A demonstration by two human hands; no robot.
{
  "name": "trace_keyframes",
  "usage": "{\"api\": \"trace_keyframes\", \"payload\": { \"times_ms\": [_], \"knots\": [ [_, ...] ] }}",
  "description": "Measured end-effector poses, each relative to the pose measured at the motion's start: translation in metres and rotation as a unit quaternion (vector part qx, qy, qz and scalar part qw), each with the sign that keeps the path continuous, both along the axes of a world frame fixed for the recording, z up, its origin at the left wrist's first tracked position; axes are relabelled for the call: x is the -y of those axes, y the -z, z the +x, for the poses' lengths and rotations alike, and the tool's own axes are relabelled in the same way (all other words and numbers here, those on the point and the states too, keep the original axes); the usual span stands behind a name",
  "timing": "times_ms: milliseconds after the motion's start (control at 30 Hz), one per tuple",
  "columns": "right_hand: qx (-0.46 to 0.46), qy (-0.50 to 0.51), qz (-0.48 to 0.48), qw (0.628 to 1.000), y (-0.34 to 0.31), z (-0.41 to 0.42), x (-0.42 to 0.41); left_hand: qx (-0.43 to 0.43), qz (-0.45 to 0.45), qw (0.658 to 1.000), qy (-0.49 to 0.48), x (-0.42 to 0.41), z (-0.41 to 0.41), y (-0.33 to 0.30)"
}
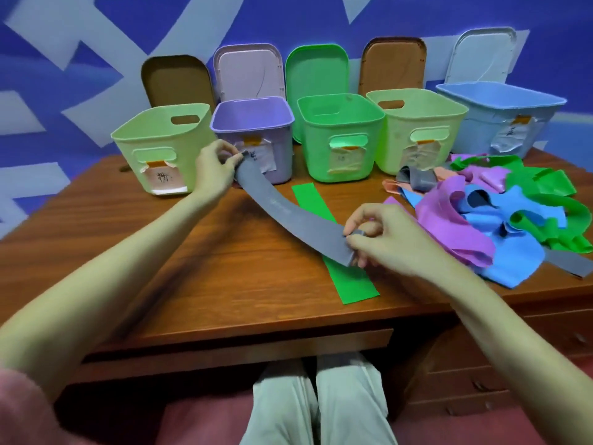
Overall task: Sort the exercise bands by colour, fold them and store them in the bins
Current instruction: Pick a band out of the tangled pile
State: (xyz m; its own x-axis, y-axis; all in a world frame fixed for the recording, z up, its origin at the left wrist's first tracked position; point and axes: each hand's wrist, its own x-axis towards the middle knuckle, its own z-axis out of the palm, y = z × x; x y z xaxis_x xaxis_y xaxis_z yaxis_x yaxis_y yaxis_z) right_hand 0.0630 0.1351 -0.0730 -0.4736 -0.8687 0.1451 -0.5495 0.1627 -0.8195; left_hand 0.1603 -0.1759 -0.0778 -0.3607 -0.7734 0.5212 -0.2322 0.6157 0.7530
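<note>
A grey exercise band (282,208) is stretched flat above the wooden table between both hands. My left hand (215,168) pinches its far end in front of the purple bin (256,123). Its near end is pinched by my right hand (382,239). Under the grey band a green band (349,277) lies flat on the table. A tangled pile of purple, blue, green, grey and pink bands (487,213) sits at the right.
Several open bins stand in a row at the back: pale green (154,139), purple, green (340,123), pale green (426,123) and blue (513,104). Their lids (316,69) lean on the wall behind. The table's front edge (256,338) is near my knees.
</note>
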Motion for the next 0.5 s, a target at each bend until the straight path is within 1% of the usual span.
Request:
{"api": "trace_keyframes", "payload": {
  "times_ms": [33, 133, 300, 367, 500],
  "knots": [
    [0.011, -0.012, 0.006, 1.0, 0.002, 0.007, 0.002, 0.008, 0.006, 1.0, 0.013, 0.001, 0.002, 0.001],
    [0.026, -0.035, 0.038, 0.998, 0.008, 0.024, 0.008, 0.073, 0.002, 0.996, 0.041, 0.003, -0.003, 0.003],
    [0.069, -0.073, 0.064, 0.993, 0.013, 0.044, 0.007, 0.159, -0.047, 0.983, 0.078, -0.002, -0.021, 0.004],
    [0.071, -0.072, 0.067, 0.993, 0.014, 0.048, 0.005, 0.184, -0.07, 0.976, 0.092, -0.01, -0.028, 0.004],
    [0.068, -0.06, 0.079, 0.993, 0.017, 0.052, 0.003, 0.215, -0.087, 0.967, 0.107, -0.02, -0.038, 0.01]
  ]
}}
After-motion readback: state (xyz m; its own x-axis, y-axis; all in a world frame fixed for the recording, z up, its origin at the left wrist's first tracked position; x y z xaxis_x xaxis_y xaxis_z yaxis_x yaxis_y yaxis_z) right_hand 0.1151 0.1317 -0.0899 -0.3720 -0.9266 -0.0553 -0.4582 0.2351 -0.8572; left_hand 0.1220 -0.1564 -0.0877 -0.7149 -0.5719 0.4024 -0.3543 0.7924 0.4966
